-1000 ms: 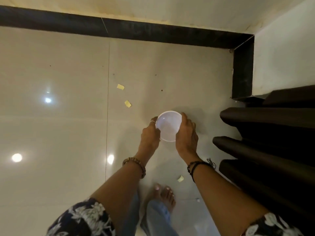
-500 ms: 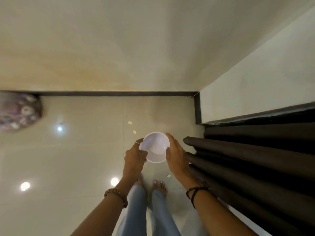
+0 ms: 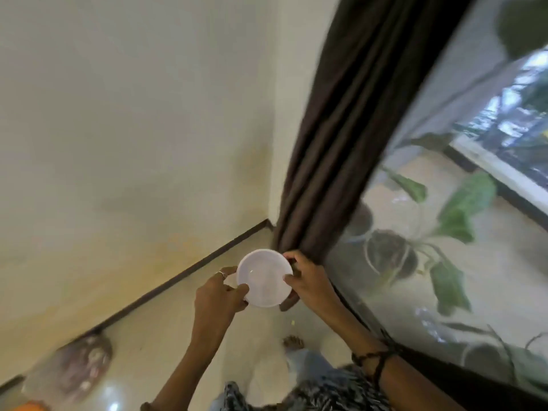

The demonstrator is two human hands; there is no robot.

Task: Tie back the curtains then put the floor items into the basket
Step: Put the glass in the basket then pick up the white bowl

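Pale floor tiles (image 3: 166,336) meet a cream wall, and beside one dark gathered curtain (image 3: 341,137) two hands, left hand (image 3: 218,301) and right hand (image 3: 308,280), each grasp the rim of one white bowl (image 3: 264,278), held above the floor.

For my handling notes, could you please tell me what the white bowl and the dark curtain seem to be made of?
Round white bowl: probably plastic, thin-walled, slightly translucent, soft sheen. Dark brown curtain: woven cloth, matte, hanging in soft vertical folds.
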